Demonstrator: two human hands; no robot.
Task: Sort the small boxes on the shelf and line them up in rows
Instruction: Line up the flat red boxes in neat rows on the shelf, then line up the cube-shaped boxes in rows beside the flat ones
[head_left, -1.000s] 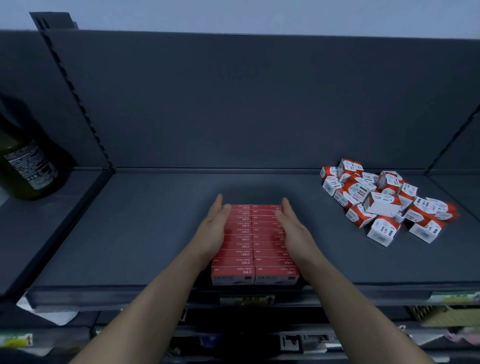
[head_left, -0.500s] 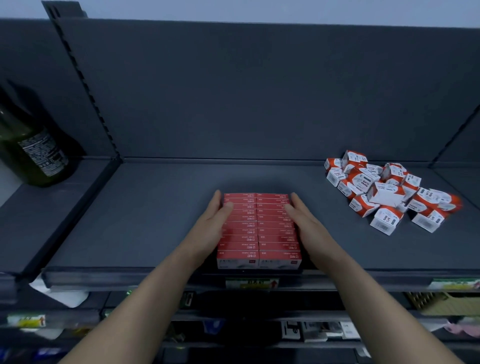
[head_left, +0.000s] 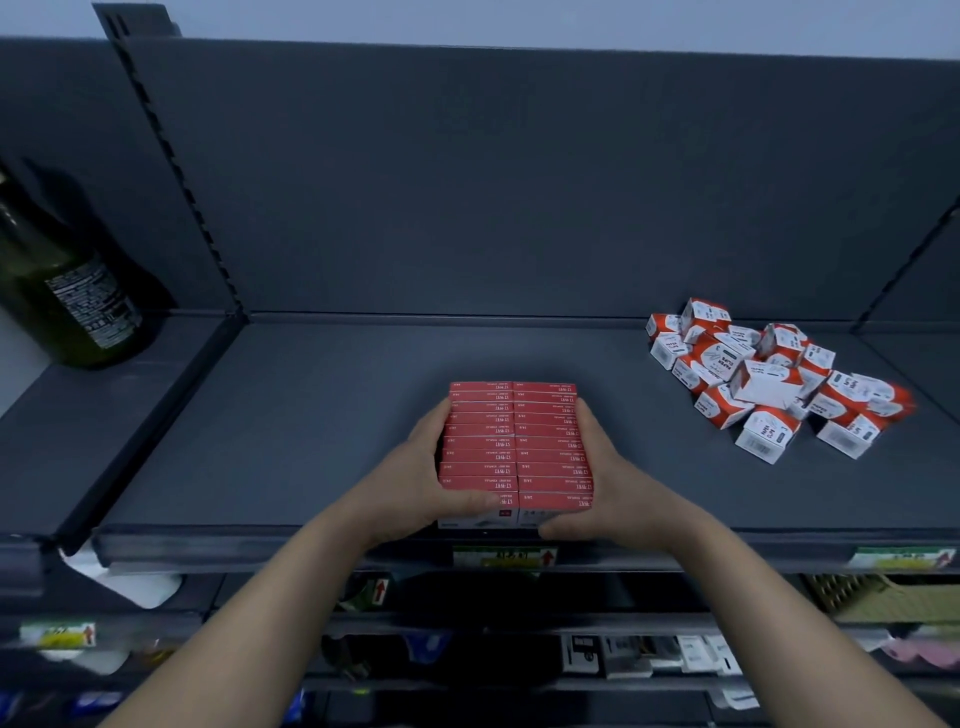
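My left hand (head_left: 421, 478) and right hand (head_left: 618, 483) clasp the double row of flat red cardboard boxes (head_left: 514, 441) at the dark metal shelf (head_left: 311, 415) front (seemingly done), while jumbled red-and-white cartons (head_left: 769, 379) at the shelf's right end lie unsorted.

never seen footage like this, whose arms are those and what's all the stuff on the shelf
No machine here: these are a person's bare arms, filmed by one wide camera worn on the head, looking forward and down. The left hand and right hand press the sides of a tidy block of red boxes, thumbs hooked round its near end. It sits at the front of a dark shelf. To its right lies a loose pile of white-and-orange boxes, not yet lined up. A green bottle stands further left.
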